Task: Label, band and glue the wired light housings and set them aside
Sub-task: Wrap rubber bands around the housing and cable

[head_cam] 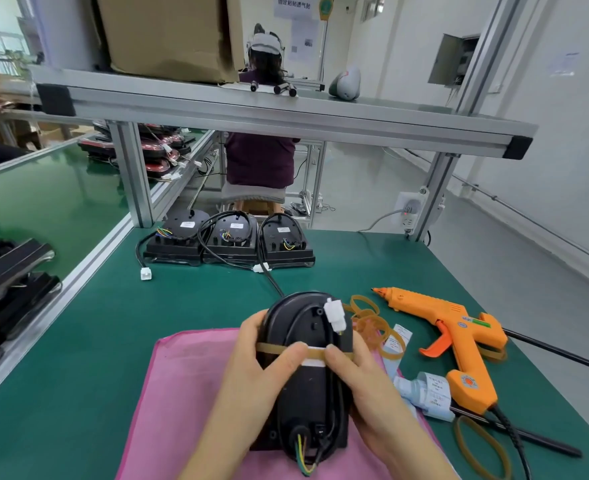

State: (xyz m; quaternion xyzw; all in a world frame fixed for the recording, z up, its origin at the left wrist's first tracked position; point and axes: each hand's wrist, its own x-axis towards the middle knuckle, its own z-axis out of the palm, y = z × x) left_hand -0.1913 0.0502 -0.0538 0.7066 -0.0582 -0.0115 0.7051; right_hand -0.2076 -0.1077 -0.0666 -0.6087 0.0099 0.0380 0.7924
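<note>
On pink cloth (189, 375) at the near edge of the green table (78, 393), a black light housing (300, 396) lay back-side up. Left hand (251, 372) gripped its left flank, thumb pressing a tan rubber band (272, 348) stretched across the white label (315, 356). Right hand (362, 386) gripped the right flank, thumb on the band. White plug (334, 315) rested on the housing's top. Orange glue gun (459, 337), loose bands (369, 323) and label strip (431, 393) lay to the right. Three more housings (230, 240) stood in a row at the far edge.
</note>
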